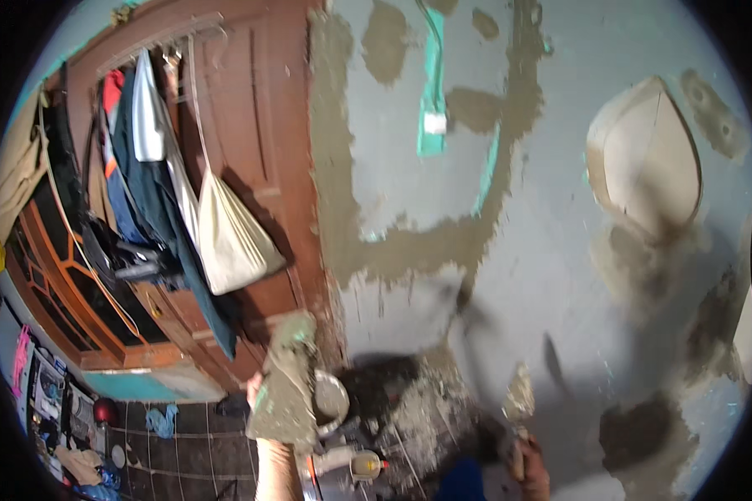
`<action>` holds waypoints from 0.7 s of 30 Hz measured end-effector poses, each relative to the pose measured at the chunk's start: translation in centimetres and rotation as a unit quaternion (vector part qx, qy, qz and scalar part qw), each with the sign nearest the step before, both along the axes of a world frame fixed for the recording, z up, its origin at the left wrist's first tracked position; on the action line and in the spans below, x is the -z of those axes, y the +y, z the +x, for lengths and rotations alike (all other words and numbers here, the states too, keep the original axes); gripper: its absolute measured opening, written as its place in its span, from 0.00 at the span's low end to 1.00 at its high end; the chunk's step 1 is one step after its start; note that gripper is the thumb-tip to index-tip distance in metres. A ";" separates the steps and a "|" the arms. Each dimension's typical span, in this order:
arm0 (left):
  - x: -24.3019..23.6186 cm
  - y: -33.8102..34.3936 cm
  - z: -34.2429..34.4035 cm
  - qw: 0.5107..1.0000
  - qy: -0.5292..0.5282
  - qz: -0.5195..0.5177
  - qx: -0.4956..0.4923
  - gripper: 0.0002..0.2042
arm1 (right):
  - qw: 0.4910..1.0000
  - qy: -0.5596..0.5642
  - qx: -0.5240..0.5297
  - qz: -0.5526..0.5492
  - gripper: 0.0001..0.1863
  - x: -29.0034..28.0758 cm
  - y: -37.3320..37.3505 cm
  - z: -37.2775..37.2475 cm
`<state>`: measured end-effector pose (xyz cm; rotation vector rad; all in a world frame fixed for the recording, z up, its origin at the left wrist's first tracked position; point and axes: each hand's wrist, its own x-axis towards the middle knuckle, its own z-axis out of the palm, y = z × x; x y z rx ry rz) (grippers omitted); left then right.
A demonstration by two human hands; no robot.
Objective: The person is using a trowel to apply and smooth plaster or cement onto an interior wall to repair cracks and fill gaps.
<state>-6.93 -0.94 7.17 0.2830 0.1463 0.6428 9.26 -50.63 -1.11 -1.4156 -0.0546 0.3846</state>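
Observation:
My left hand (254, 392) grips a mortar board (280, 388) smeared with wet grey plaster; the board hides most of the hand, and my forearm rises from the lower edge. Low at the right, my right hand (530, 463) holds a trowel (518, 392) by its handle, its blade pointing up and coated with pale grey plaster, in front of the wall (560, 217) with its dark patches of plaster. Behind the board is a bucket (332, 401).
A brown door (263, 134) hung with clothes and a cream bag (234, 250) is at left. A green wall channel holds a cable and white box (434, 123). A scoop (365, 466) lies on the dirty tiled floor (192, 442); household clutter (75, 417) is at lower left.

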 end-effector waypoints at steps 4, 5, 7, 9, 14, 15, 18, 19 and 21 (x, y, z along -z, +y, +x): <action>0.3 -1.4 -1.2 0.996 0.009 0.071 -0.049 0.27 | 0.992 0.114 0.005 0.058 0.17 2.1 2.0 1.7; 0.6 -1.3 -1.5 0.969 0.129 0.086 -0.192 0.27 | 0.984 0.150 -0.021 0.096 0.18 2.9 2.4 2.1; 1.6 -1.8 -2.4 0.919 0.204 0.159 -0.298 0.26 | 0.982 0.161 -0.060 0.074 0.18 4.2 3.4 2.9; 1.8 -1.5 -3.9 0.923 0.202 0.183 -0.273 0.25 | 0.981 0.152 -0.096 0.072 0.17 4.8 4.0 2.8; 2.1 -0.6 -5.4 0.967 0.101 0.178 -0.152 0.25 | 0.984 0.131 -0.107 0.055 0.17 3.9 4.9 2.8; 2.3 -0.6 -5.6 0.974 0.098 0.164 -0.124 0.26 | 0.985 0.131 -0.100 0.053 0.17 3.6 4.7 2.7; 2.8 -0.7 -6.1 0.982 0.113 0.131 -0.073 0.26 | 0.986 0.136 -0.066 0.069 0.14 3.1 4.2 2.6; 3.3 -1.2 -5.8 0.939 0.181 0.224 -0.187 0.26 | 0.985 0.131 -0.064 0.086 0.13 3.1 4.1 2.6; 3.3 -1.7 -5.7 0.943 0.140 0.246 -0.175 0.26 | 0.981 0.151 -0.049 0.110 0.12 3.2 3.9 2.4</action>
